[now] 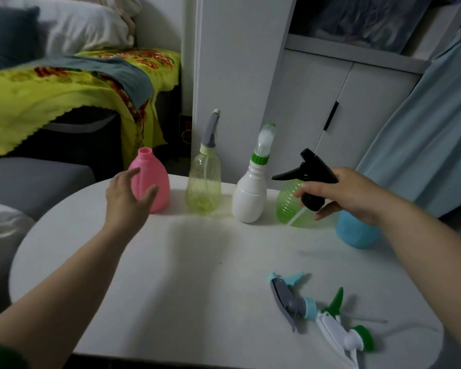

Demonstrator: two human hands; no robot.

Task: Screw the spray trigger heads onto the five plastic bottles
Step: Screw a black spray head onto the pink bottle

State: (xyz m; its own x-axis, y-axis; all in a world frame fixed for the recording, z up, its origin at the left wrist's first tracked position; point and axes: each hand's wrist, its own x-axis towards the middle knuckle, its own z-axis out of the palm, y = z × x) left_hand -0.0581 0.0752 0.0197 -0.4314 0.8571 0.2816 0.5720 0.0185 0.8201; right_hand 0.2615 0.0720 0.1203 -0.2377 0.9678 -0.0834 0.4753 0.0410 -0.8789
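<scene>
Five bottles stand along the far edge of the white table [192, 275]. A pink bottle [157, 177] with a bare neck is at the left; my left hand [127, 194] is open just in front of it, fingers spread. A pale yellow-green bottle [204, 182] carries a grey trigger head. A white bottle [249, 193] wears a green-collared head. My right hand [349, 194] holds a black trigger head [313, 177] in front of a ribbed green bottle [290, 206]. A blue bottle [357, 233] is partly hidden behind my right wrist.
Two loose trigger heads lie near the front right of the table: a grey and light blue one [290, 299] and a white and green one [341, 328]. A sofa with a yellow-green cloth [51, 89] is at left, a white cabinet [317, 102] behind, a blue curtain [423, 142] at right.
</scene>
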